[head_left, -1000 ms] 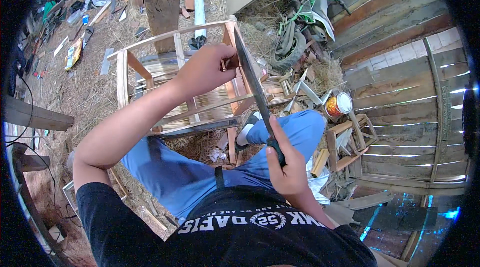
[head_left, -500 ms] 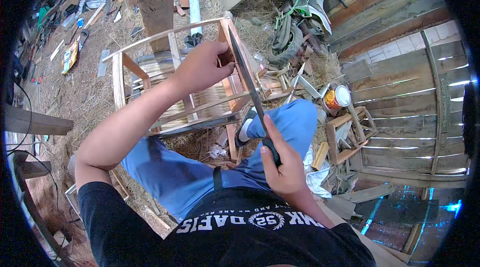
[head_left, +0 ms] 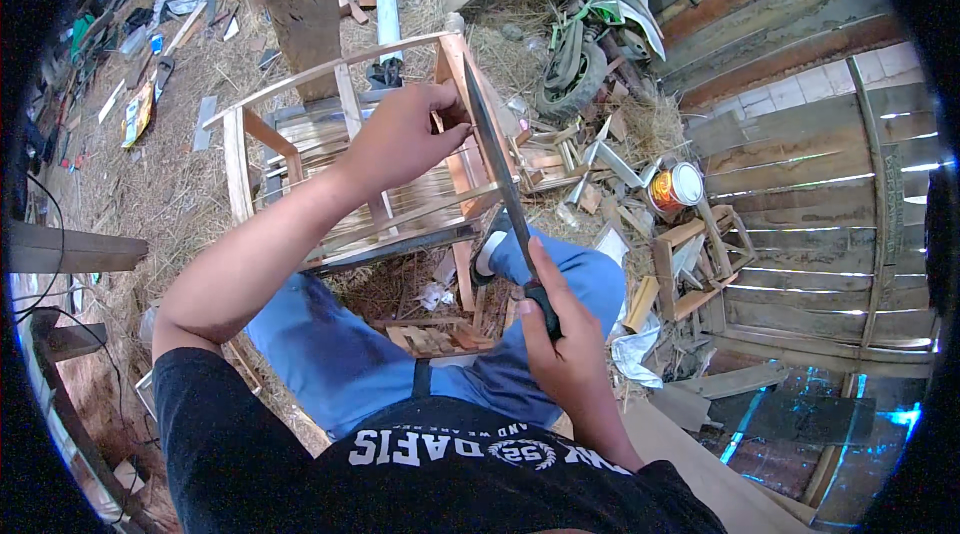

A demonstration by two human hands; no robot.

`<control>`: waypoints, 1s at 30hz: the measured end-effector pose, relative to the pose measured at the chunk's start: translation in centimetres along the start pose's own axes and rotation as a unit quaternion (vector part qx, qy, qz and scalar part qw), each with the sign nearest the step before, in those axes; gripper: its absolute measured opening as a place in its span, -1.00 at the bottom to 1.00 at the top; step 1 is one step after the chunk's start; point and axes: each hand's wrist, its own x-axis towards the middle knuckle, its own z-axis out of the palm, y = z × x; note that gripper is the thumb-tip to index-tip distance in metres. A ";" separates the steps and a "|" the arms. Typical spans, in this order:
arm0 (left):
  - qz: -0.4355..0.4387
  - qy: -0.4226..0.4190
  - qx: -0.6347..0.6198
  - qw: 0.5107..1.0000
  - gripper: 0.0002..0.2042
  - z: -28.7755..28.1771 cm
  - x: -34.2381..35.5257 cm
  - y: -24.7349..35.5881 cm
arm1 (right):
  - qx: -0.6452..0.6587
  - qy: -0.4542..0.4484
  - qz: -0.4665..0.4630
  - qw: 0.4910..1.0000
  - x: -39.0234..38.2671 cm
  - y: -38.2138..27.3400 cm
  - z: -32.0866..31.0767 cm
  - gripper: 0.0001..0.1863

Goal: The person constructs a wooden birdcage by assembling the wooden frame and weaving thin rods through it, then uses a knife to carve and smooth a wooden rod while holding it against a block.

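Observation:
My right hand [head_left: 555, 329] is closed round the dark handle of a long, narrow, dark blade [head_left: 492, 144], which runs up along the right side of a light wooden frame [head_left: 238, 159] with thin slats. My left hand [head_left: 410, 134] is curled beside that frame's right upright [head_left: 450, 61], just left of the blade, its fingers pinched on something small that I cannot make out. My forearms come up from the lower edge, and my legs in blue trousers are bent below the frame.
A thick post [head_left: 295, 4] rises behind the frame. At the right lie a green-and-white motorbike [head_left: 585, 54], a paint can [head_left: 675, 186], a small wooden frame [head_left: 690, 264] and offcuts. Plank walls [head_left: 800, 214] stand at the right. Beams [head_left: 75, 246] and a cable are at the left, with scattered debris [head_left: 140, 114].
The view has shifted slightly, and my right knee has dropped a little, showing more scrap wood between my legs. Both hands keep nearly the same grip and place on the blade and frame.

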 end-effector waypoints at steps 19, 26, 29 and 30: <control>0.006 0.027 0.036 0.999 -0.78 0.4 -0.2 0.0 | -0.018 0.015 -0.050 0.998 -0.1 1.4 -1.0 -0.39; 0.007 0.034 0.045 0.998 -0.77 0.7 -0.1 0.3 | 0.006 0.003 -0.034 0.999 -0.4 1.4 -1.3 -0.39; 0.002 0.029 0.049 0.998 -0.77 0.6 0.0 0.2 | -0.033 0.034 -0.077 0.996 -0.4 2.0 -1.0 -0.38; 0.002 0.027 0.049 0.998 -0.77 0.6 0.0 0.2 | -0.033 0.035 -0.076 0.996 -0.3 2.1 -0.9 -0.38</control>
